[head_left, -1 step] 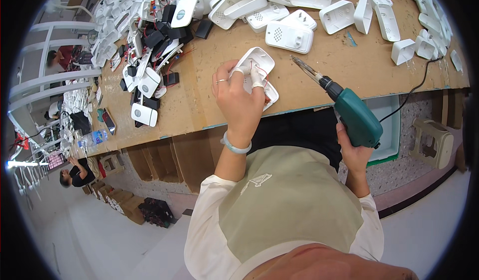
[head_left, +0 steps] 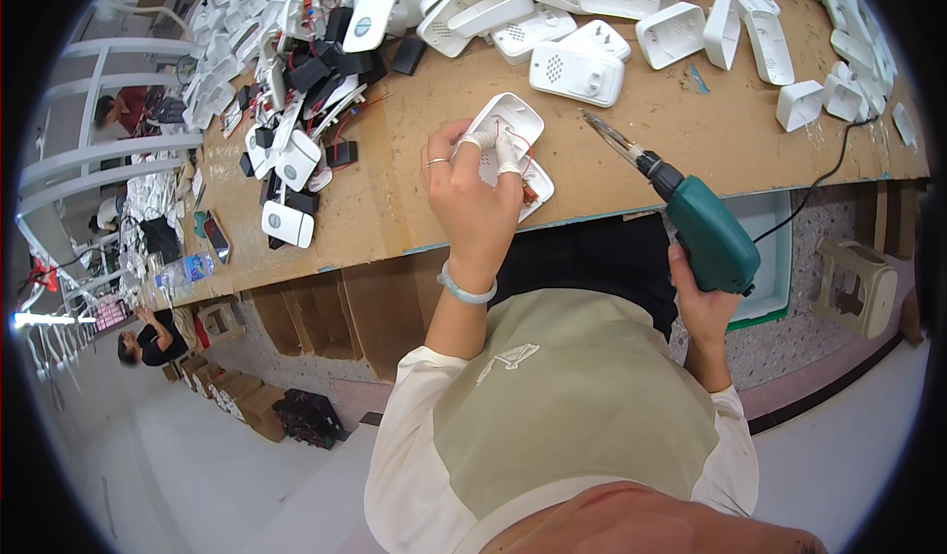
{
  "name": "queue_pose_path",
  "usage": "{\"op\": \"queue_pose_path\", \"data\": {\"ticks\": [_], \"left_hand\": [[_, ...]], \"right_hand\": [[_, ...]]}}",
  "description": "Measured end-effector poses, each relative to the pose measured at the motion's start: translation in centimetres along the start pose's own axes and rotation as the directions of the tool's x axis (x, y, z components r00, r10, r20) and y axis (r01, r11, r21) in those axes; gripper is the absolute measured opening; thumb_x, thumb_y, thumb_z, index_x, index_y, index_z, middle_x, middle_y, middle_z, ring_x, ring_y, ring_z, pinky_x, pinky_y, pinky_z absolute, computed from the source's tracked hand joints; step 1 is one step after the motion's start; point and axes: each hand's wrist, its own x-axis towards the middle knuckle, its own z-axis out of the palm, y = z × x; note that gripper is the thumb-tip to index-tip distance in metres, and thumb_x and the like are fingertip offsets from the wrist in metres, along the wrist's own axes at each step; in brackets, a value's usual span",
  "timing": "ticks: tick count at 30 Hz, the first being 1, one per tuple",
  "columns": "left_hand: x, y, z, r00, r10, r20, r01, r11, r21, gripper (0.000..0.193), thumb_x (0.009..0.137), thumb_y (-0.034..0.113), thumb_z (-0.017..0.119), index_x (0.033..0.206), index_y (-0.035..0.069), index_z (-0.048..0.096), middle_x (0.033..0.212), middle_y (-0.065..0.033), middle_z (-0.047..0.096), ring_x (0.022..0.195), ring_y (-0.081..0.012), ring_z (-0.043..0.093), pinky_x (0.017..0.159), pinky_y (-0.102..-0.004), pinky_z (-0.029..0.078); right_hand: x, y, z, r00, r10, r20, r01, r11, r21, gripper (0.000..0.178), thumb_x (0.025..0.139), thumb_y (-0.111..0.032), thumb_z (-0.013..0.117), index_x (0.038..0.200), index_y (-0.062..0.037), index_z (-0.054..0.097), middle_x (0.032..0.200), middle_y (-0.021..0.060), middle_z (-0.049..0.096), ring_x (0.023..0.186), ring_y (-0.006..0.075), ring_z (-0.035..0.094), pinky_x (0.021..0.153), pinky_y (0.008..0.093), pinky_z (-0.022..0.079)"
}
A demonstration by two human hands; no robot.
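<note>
My left hand (head_left: 473, 199), with white coverings on the thumb and a finger, is closed on a white plastic housing (head_left: 520, 112) over the table. Fingertips reach into the shell, where a thin red wire (head_left: 534, 151) loops out. Just below is a second white housing part (head_left: 539, 187), partly hidden by the hand. My right hand (head_left: 702, 307) grips a green corded soldering gun (head_left: 712, 233) by its lower end. The long metal tip points up and left, a little right of the housing and apart from it.
White housings (head_left: 577, 71) crowd the far side of the brown table (head_left: 395, 189). To the left is a pile of wired parts and black boxes (head_left: 340, 153). The black cord (head_left: 824, 174) runs right. Below the edge are a tray (head_left: 774, 248) and a stool (head_left: 856, 283).
The whole view has shifted very slightly. Both hands keep their holds, and the housing and soldering gun look the same.
</note>
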Motion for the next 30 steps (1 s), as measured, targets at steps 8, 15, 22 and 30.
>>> {"op": "queue_pose_path", "data": {"ticks": [8,15,22,30], "left_hand": [[-0.4,-1.8,-2.6,0.943,-0.210,-0.259,0.137,0.952,-0.274,0.016,0.081,0.006,0.075,0.093,-0.003,0.070,0.107,-0.0141,0.064,0.091,-0.0253,0.065,0.078,-0.0349,0.052],[-2.9,-6.9,-8.2,0.865,-0.468,0.183,0.236,0.057,-0.970,0.016,0.091,0.007,0.067,0.106,0.002,0.067,0.105,-0.0085,0.069,0.089,-0.0171,0.067,0.072,-0.0309,0.056],[-12.4,-17.1,-19.6,0.828,-0.435,0.355,0.486,0.240,-0.840,0.025,0.086,0.014,0.071,0.106,-0.001,0.066,0.111,-0.0112,0.066,0.089,-0.0201,0.067,0.080,-0.0323,0.056],[-30.7,-34.6,-5.6,0.398,-0.867,0.299,0.913,0.406,-0.039,0.023,0.075,0.001,0.063,0.096,-0.001,0.071,0.084,-0.0088,0.071,0.078,-0.0174,0.068,0.068,-0.0344,0.055]], "right_hand": [[-0.5,0.2,-0.2,1.000,-0.013,-0.015,0.013,1.000,0.020,0.028,0.085,-0.002,0.076,0.110,0.0017,0.066,0.095,0.0052,0.069,0.078,0.0115,0.062,0.071,0.0251,0.051],[-0.8,-1.4,-0.3,0.998,-0.064,0.015,0.063,0.997,0.051,0.034,0.089,0.005,0.065,0.122,0.0025,0.059,0.115,0.0126,0.068,0.059,0.0056,0.050,0.051,0.0204,0.041],[-1.1,-2.7,1.3,0.989,-0.139,0.042,0.135,0.988,0.077,0.033,0.089,0.006,0.063,0.121,0.0035,0.056,0.115,0.0141,0.066,0.057,0.0073,0.049,0.052,0.0223,0.041],[-1.4,-3.5,1.6,0.983,-0.182,0.022,0.182,0.983,0.031,0.033,0.089,0.005,0.064,0.121,0.0051,0.058,0.111,0.0139,0.068,0.058,0.0072,0.049,0.052,0.0218,0.041]]}}
